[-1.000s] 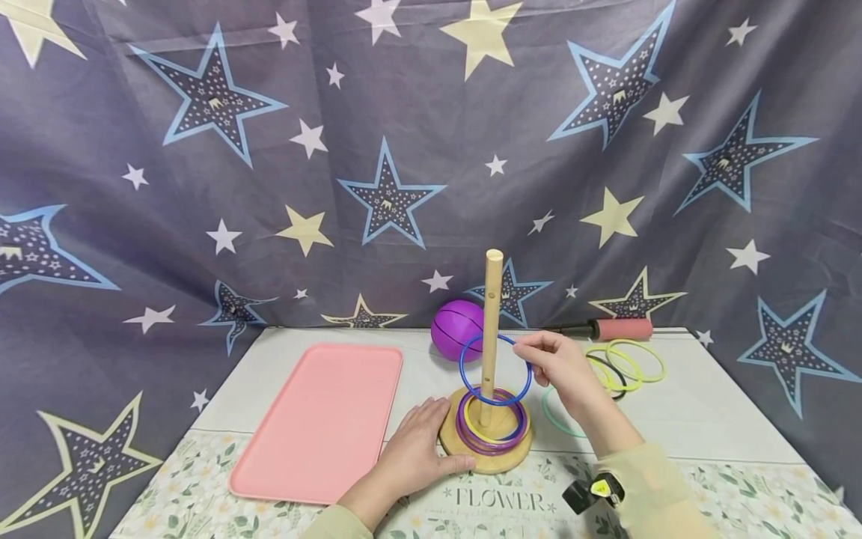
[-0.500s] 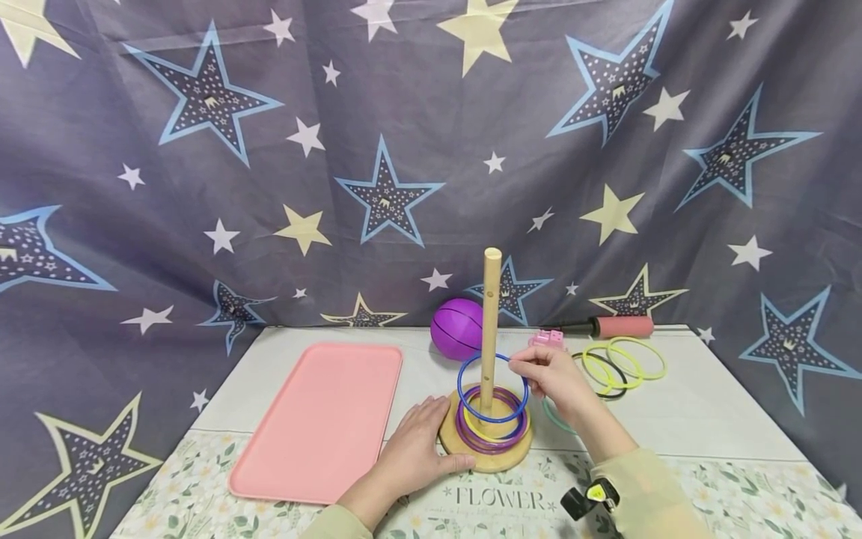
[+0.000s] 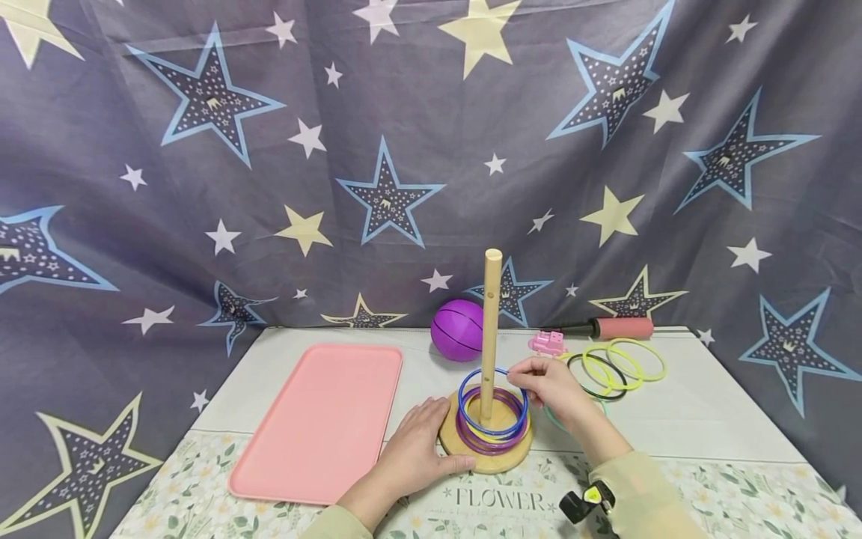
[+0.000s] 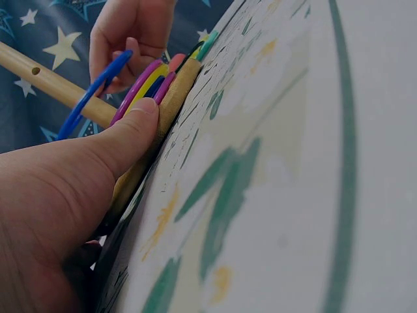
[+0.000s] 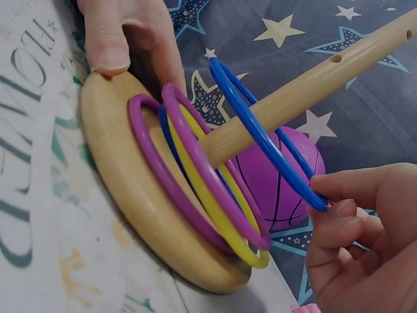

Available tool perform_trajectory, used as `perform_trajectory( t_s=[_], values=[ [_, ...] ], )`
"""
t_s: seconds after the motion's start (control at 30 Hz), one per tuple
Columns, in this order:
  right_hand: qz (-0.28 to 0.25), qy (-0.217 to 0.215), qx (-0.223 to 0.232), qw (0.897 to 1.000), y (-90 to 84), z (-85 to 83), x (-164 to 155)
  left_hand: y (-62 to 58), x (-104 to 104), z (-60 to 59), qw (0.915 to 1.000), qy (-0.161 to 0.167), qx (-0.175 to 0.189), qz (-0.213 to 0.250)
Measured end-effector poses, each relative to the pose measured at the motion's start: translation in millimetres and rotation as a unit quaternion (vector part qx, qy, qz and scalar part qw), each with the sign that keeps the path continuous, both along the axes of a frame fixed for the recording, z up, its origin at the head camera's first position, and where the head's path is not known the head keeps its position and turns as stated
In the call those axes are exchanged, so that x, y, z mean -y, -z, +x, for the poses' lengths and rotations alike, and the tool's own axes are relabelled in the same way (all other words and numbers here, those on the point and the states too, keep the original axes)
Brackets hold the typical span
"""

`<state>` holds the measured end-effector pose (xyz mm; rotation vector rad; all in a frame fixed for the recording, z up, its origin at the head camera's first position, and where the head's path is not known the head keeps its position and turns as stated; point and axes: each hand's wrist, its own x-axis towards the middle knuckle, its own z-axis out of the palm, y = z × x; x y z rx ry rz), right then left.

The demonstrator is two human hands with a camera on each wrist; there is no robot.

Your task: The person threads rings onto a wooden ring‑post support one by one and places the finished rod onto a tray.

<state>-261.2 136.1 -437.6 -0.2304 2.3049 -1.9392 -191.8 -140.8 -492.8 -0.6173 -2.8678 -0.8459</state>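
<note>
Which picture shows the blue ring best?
The right wrist view. There the blue ring is big and close, tilted around the wooden pole, pinched by the right hand. The head view shows the whole ring, but small. The left wrist view shows only an edge of it, behind the left hand.

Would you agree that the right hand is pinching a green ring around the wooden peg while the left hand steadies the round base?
Not quite: the ring pinched by the right hand is blue, as the right wrist view shows. It does circle the wooden peg, and the left hand steadies the round base.
</note>
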Motion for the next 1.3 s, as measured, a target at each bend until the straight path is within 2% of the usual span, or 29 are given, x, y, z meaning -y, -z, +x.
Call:
perform_trajectory(
  t_s=[0.3,0.67,1.3],
  values=[
    [0.007,-0.016,0.015,1.0,8.9,-1.3,-1.9,-2.2,-0.8,1.0,1.0,-0.002,0.005,0.001],
    [0.028,0.01,0.027,0.999,14.4,-1.3,0.5,-1.0,-0.3,0.3,1.0,-0.002,0.006,0.0],
    [0.064,0.029,-0.017,0.997,20.7,-0.2,5.6,0.0,-0.2,-0.9,1.0,-0.003,0.008,-0.004]
  ],
)
